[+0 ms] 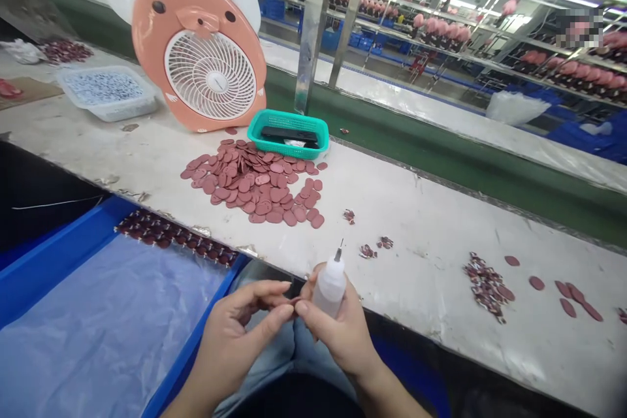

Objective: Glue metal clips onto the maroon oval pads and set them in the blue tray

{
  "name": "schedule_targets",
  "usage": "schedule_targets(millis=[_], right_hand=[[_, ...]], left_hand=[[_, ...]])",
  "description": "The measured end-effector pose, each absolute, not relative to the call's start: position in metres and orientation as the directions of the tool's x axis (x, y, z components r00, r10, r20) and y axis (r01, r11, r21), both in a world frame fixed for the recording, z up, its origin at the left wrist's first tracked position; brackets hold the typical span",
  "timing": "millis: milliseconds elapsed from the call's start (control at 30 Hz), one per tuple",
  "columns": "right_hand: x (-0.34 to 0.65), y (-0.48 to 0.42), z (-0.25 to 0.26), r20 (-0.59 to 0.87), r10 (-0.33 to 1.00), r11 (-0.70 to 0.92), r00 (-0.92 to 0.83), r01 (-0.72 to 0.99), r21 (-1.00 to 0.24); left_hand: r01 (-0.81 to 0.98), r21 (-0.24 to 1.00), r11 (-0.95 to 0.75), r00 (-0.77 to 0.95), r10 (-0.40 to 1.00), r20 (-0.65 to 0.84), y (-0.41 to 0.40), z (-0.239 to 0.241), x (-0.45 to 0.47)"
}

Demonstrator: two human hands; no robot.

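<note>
The left hand (235, 333) holds a small dark red piece (295, 300) in a narrow grip, between its thumb and fingers. The right hand (343, 336) wraps around a white squeeze bottle (330, 287) with a thin metal tip pointing up. The bottle is just beside the piece. Both hands are above the person's jeans (289, 353), by the near edge of the table (416, 209). Ahead on the table is a big pile of flat round red pieces (252, 183), near a green basket (289, 132). Smaller heaps (484, 287) lie toward the right. A pink animal-shaped fan (210, 75) stands near the far edge. A blue bin (196, 339) sits below the near edge, on the left.
</note>
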State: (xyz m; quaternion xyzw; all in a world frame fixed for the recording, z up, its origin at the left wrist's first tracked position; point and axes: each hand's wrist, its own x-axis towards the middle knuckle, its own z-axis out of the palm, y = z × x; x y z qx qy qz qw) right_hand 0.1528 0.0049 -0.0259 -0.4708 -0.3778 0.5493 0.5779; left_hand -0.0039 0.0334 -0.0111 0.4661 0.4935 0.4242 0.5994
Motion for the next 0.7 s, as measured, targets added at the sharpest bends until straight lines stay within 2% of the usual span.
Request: schedule_targets(millis=[67,133,233,300,333,467,600,700], right_hand=[[0.153,0.004,-0.027,-0.164,0.982,-0.117,0.089,-0.392,-0.912],[0.156,0.003,-0.024,-0.169,0.985,-0.139,0.034,-0.424,-0.895],[0.164,0.001,-0.015,-0.118,0.981,-0.169,-0.154,-0.375,-0.912],[0.168,0.000,-0.009,-0.116,0.959,-0.200,-0.259,-0.325,-0.924],[0.171,-0.001,-0.008,-0.110,0.966,-0.178,-0.235,-0.295,-0.939],[0.186,-0.013,-0.012,-0.065,0.993,-0.059,0.095,-0.067,-0.996],[0.210,-0.030,-0.009,-0.073,0.990,-0.096,0.120,0.197,-0.976],[0.220,-0.038,0.000,0.083,0.961,0.016,0.265,0.247,-0.969]], left_hand=[[-0.156,0.930,0.332,0.237,0.927,-0.291,0.031,-0.007,0.000],[-0.225,0.839,0.495,0.401,0.832,-0.383,0.033,-0.011,0.000],[-0.201,0.656,0.727,0.682,0.585,-0.439,0.038,-0.024,-0.002],[-0.184,0.576,0.796,0.762,0.486,-0.428,0.039,-0.033,-0.003],[-0.190,0.555,0.810,0.772,0.472,-0.425,0.039,-0.036,-0.003],[-0.301,0.500,0.812,0.714,0.539,-0.446,0.032,-0.038,-0.002],[-0.467,0.450,0.761,0.542,0.648,-0.534,0.024,-0.028,0.001],[-0.524,0.456,0.719,0.443,0.687,-0.575,0.022,-0.015,0.005]])
